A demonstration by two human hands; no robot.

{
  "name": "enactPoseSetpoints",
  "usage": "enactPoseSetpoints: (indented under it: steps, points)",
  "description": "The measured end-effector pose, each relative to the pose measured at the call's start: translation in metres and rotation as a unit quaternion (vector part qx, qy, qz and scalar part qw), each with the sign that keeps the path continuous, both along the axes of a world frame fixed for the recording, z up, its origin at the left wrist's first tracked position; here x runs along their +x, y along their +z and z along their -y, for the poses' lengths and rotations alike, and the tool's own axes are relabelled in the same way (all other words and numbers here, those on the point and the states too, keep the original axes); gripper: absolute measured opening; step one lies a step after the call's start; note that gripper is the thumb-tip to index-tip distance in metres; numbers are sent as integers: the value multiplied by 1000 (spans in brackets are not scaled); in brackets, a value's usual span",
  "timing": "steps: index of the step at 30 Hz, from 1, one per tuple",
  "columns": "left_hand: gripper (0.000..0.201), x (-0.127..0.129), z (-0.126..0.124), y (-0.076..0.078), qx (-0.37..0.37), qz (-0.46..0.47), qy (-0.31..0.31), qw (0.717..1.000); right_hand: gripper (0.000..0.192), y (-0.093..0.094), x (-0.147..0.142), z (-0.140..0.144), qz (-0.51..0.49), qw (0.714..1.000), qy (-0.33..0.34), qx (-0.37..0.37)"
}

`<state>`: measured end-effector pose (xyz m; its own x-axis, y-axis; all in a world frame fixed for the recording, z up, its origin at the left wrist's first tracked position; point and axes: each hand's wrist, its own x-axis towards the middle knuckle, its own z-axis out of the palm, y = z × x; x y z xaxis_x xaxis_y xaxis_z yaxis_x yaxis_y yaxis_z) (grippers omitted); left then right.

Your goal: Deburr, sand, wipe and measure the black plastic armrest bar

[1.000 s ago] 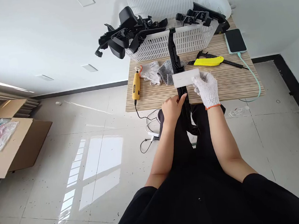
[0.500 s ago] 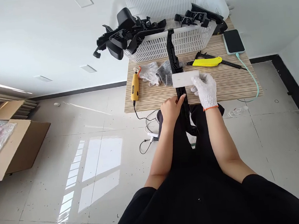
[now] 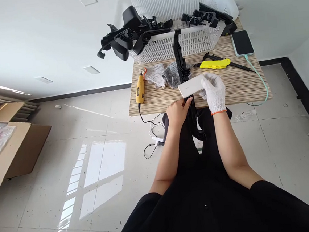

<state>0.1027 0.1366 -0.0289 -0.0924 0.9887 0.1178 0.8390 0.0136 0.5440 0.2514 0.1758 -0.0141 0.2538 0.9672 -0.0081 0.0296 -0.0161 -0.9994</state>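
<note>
My bare left hand (image 3: 176,113) is closed round a long black plastic part (image 3: 177,50), its thumb lying across the top. The part runs from the basket's front side, over the table edge, down between my knees. In a white knit glove, my right hand (image 3: 214,90) pinches one end of a flat white rectangular block (image 3: 191,86). That block is tilted and lies across the black part just above my left thumb; whether they touch I cannot tell. A grey glove (image 3: 171,76) lies partly behind the part, beside a white glove (image 3: 156,75).
A white basket (image 3: 153,45) with black plastic parts (image 3: 132,27) stands at the table's back. On the table (image 3: 156,103) lie a yellow rotary tool (image 3: 140,90), a yellow-handled knife (image 3: 215,64), black calipers (image 3: 241,66) and a cabled phone (image 3: 242,42). A cardboard box (image 3: 23,150) is at far left.
The white block has turned, its right end rising and its left end dropping toward my left thumb. My right hand has tilted with it. My left hand stays on the black part.
</note>
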Motion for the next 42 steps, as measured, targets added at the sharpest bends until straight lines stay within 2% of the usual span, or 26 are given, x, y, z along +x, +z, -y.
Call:
enactPoseSetpoints:
  steps: [5,8,13,16,20,24,27,29,34,38,42]
  points:
    - [60,0,0,1,-2,-4,-1,1000,45,-1,-1,2,36,998,45,3]
    - [61,0,1,2,-2,-10,2,1000,44,1,0,3,10,1000,6,3]
    - [62,0,1,1,2,-13,-6,1000,43,1,3,3,20,999,42,4]
    - [62,0,1,0,-1,-20,-2,1000,38,1,4,3,-9,1000,3,9]
    - [63,-1,1,0,0,-20,-7,1000,41,1,5,4,35,997,61,9]
    - [63,-1,1,1,-2,-17,-5,1000,39,3,5,3,-15,1000,17,17]
    - [62,0,1,1,-5,-16,-7,1000,43,3,6,5,26,995,93,18]
    - [62,0,1,1,-2,-14,-6,1000,44,3,6,4,15,992,126,8]
    - [63,-1,1,0,2,-10,-7,1000,31,6,5,-2,-113,993,36,13]
    - [63,-1,1,-1,10,-10,-7,1000,28,7,3,-4,-113,992,57,-15]
    - [63,-1,0,-1,5,-6,-7,1000,29,7,2,-3,-126,992,20,3]
